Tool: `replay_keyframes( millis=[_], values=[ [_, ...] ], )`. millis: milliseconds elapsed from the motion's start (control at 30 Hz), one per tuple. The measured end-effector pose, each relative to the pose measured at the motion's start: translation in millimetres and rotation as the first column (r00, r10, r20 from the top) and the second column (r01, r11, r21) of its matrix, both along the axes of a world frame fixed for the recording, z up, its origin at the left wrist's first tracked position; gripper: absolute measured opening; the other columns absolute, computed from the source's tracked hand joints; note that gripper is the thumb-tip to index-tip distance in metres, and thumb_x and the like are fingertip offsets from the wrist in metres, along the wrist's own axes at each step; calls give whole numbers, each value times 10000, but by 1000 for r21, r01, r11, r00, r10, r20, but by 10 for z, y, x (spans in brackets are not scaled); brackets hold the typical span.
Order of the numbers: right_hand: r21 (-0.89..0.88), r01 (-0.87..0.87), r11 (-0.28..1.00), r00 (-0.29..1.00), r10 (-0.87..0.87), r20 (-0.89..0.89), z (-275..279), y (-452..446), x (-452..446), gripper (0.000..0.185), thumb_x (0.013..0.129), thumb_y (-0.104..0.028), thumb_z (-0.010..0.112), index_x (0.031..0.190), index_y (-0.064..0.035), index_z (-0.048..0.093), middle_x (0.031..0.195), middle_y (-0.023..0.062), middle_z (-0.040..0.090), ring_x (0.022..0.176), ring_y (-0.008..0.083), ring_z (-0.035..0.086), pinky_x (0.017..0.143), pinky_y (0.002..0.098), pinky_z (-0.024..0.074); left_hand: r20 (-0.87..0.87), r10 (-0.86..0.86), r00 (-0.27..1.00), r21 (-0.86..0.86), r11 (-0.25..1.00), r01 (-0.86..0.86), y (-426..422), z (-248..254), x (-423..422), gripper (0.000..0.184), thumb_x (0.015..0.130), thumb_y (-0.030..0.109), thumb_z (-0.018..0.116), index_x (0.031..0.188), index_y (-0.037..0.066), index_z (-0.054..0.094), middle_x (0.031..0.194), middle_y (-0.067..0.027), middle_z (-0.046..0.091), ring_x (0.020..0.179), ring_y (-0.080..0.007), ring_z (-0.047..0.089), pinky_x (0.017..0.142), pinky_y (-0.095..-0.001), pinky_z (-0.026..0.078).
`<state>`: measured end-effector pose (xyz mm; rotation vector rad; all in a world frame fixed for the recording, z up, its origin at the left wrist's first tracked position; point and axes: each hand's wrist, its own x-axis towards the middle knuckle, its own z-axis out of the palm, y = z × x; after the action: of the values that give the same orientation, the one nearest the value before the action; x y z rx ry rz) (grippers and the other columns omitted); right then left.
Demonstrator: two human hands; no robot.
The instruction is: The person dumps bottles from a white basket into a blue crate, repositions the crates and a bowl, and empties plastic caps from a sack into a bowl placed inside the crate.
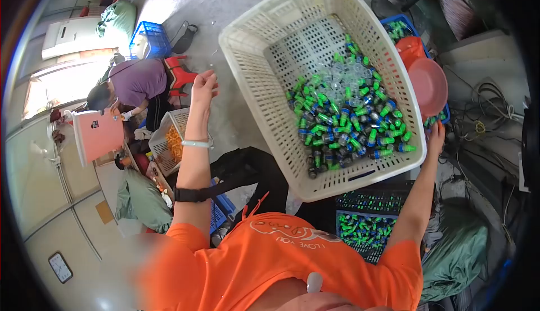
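My left hand (204,88) is raised over the floor, left of a large white plastic basket. Its fingers are curled closed, and whatever they hold, if anything, is hidden. The white basket (252,89) is tilted in front of me. Inside lies a pile of small bottle-shaped pieces (351,120) with green and blue parts, with clear plastic pieces (343,80) on top. My right hand (436,138) is beyond the basket's right side, fingers stretched out near a blue crate (447,113) of similar pieces. A pink basin (428,88) rests just above those fingers.
Dark crates of green-topped pieces (365,229) stand below the basket. Another person in a purple top (138,80) bends at the left, beside a red stool (179,76) and a basket of orange pieces (173,142). Coiled cables (495,100) and a green sack (458,249) are at right.
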<state>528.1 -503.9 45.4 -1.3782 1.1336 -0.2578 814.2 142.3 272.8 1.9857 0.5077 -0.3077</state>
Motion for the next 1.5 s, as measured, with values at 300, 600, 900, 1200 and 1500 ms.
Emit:
replay_keyframes(
  millis=[300, 600, 900, 1200, 1500],
  values=[
    [317, 254, 914, 965, -261, -21, 1178, 2630, -1009, 443, 881, -336, 530, 1213, -53, 454, 1030, 94, 589, 874, 215, 598, 718, 341, 503, 66, -123, 990, -7, 992, 123, 166, -319, 830, 551, 832, 284, 622, 1296, 81, 404, 1180, -77, 509, 1037, -178, 509, 825, -338, 443],
    [-301, 434, 849, 881, -470, -58, 1372, 3554, -449, 301, 835, -238, 630, 1017, -7, 568, 788, 73, 593, 665, 122, 545, 591, 285, 435, 30, -432, 901, -71, 898, 433, 138, -669, 1628, 545, 790, 282, 661, 1249, 58, 469, 1108, -83, 573, 945, -177, 543, 763, -321, 448],
    [-5, 580, 815, 814, -579, 46, 1293, 3501, -467, 189, 846, -195, 610, 879, -17, 553, 589, 18, 522, 499, 103, 494, 475, 241, 393, 202, -717, 668, 232, 697, 678, -48, -954, 2016, 283, 689, 20, 581, 971, 14, 568, 951, -64, 583, 831, -148, 519, 765, -279, 425],
    [88, 585, 806, 807, -590, 34, 1032, 3512, -712, 232, 866, -245, 582, 869, -24, 514, 567, 33, 496, 424, 110, 464, 465, 273, 458, 303, -642, 704, 89, 755, 650, -318, -615, 1902, 357, 650, -93, 525, 990, 3, 572, 956, -73, 581, 856, -161, 539, 813, -262, 420],
    [421, 628, 654, 683, -723, 102, 696, 3504, -1125, 314, 893, -359, 495, 864, -46, 497, 574, 22, 464, 481, 111, 465, 539, 321, 515, 271, -776, 570, 221, 626, 748, -1264, 386, 1757, 368, 669, -85, 501, 1016, 4, 585, 984, -75, 589, 887, -165, 547, 818, -268, 421]
  ],
)
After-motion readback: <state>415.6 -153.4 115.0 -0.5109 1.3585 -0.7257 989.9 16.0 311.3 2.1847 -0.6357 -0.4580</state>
